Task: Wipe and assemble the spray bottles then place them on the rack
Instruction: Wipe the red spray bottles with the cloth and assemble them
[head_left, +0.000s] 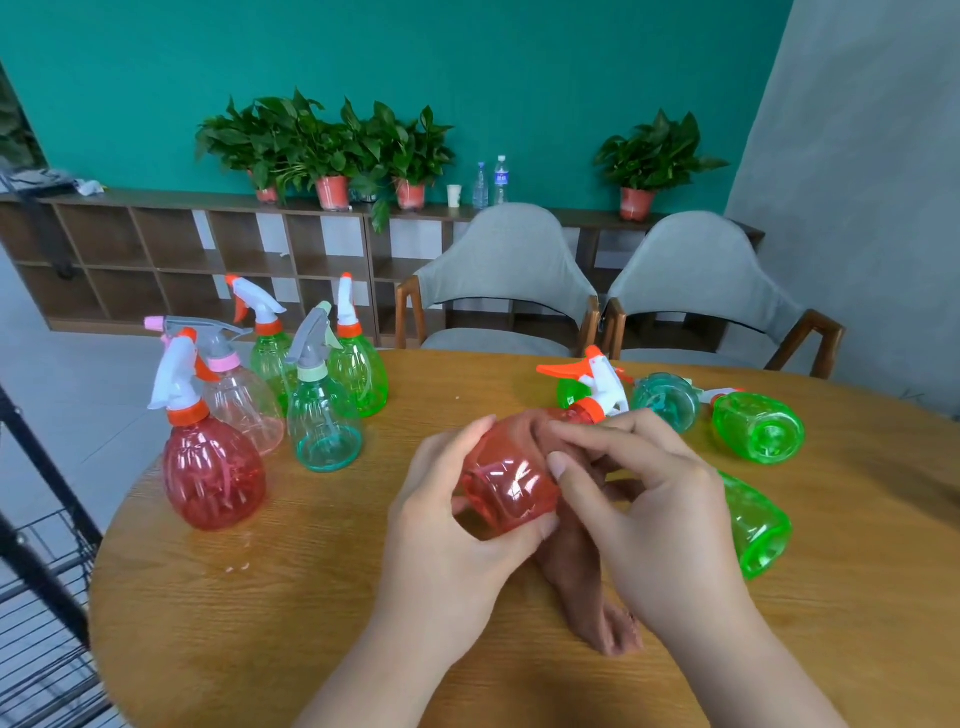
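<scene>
Held sideways just above the counter (311, 597), the empty red spray bottle (511, 483) looks light, slick and squashable, so the left grip (457, 519) curls round its broad base while the right grip (649, 499) pinches the brown cloth (587, 587) against its shoulder.

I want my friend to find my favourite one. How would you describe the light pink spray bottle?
Start at the round wooden table and go to its far left edge. There the pale pink spray bottle stands upright just behind the dark red bottle, beside the teal bottle. Only it has a see-through pinkish body with a pink collar and pink nozzle tip.
</scene>
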